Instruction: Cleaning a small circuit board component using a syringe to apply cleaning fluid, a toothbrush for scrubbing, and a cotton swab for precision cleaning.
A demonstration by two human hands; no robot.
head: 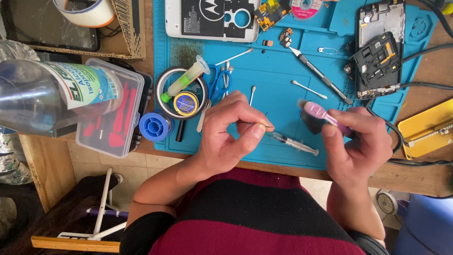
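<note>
Left hand (231,134) mid-frame, fingers curled, thumb and forefinger pinching a thin metal pin (258,124) over the blue mat (278,80). Right hand (356,141) right of centre, fist closed around a pink-handled brush (323,114), bristles pointing upper left.

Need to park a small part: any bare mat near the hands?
Bare mat lies between the left hand, the right hand and two cotton swabs. A thin strip runs below the syringe. The mat's top edge is crowded with phone parts and a craft knife; the left side holds scissors and a flux tin.
</note>
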